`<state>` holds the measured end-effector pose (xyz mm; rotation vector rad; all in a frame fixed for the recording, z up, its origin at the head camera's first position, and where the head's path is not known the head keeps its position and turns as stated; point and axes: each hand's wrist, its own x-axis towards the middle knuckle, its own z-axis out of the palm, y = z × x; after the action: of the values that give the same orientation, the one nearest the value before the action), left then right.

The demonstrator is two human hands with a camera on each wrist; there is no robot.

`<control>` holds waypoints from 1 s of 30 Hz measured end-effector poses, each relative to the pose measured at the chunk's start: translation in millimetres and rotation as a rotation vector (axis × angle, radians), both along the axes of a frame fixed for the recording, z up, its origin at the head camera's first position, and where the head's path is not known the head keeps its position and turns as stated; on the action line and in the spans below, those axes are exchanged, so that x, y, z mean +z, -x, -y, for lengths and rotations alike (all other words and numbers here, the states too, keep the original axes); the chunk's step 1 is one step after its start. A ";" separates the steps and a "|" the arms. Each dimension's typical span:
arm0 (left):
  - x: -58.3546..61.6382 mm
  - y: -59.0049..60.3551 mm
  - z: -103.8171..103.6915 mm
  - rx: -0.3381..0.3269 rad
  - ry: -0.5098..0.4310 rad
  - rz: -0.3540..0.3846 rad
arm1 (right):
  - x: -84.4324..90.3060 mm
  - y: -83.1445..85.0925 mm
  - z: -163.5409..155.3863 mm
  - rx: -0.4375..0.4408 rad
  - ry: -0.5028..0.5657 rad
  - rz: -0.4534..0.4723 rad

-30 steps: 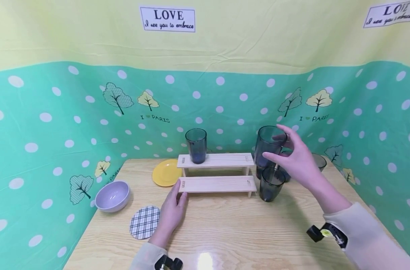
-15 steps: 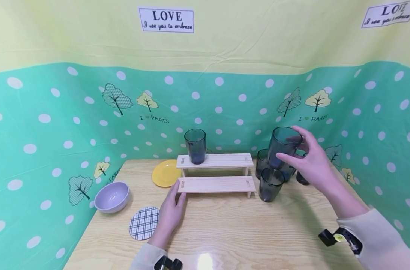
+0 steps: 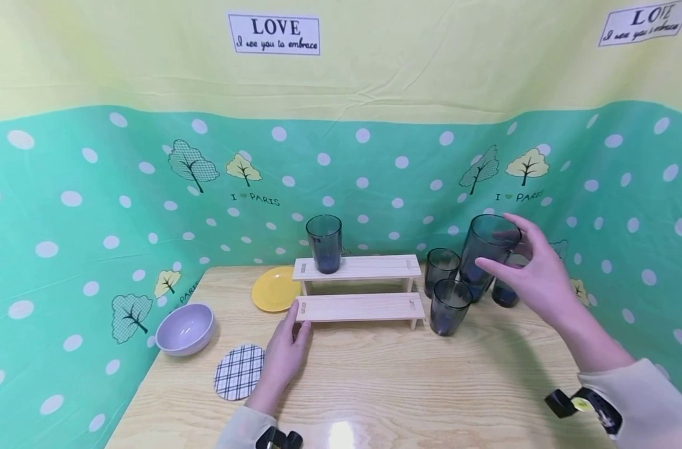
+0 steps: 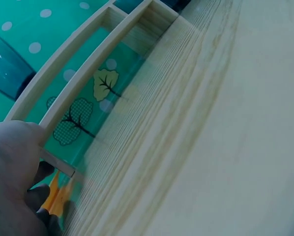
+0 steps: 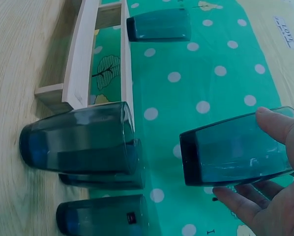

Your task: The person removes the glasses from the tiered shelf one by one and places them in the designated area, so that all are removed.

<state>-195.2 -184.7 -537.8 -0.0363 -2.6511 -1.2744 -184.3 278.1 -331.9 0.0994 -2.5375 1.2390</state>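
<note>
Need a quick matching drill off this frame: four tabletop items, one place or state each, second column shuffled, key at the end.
Items:
1. lifted glass
2. lone glass
3. yellow plate
4. checked coaster

Places:
A. beside the left hand, on the table
B. held in the right hand, off the table
C. left of the wooden shelf
D. on the shelf's upper step

Pairs: 1-B, 2-D, 3-C, 4-A

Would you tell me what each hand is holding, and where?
The right hand grips a dark glass tumbler near its rim; the left hand holds nothing.

lilac bowl point(image 3: 185, 328), yellow plate point(image 3: 272, 289), plaid coaster point(image 3: 239, 371)
</note>
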 end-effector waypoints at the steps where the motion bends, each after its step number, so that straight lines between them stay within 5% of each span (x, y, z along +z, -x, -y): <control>1: 0.0 -0.1 0.0 -0.008 0.005 -0.006 | -0.7 -0.7 -1.5 -0.003 -0.001 -0.001; 30: 0.7 -0.1 0.5 0.051 -0.046 -0.023 | -25.1 -18.3 -39.7 -0.056 -0.024 0.045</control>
<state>-195.1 -185.2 -537.1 0.0228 -2.5856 -1.3101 -165.9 317.9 -357.0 0.0054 -2.5754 1.2031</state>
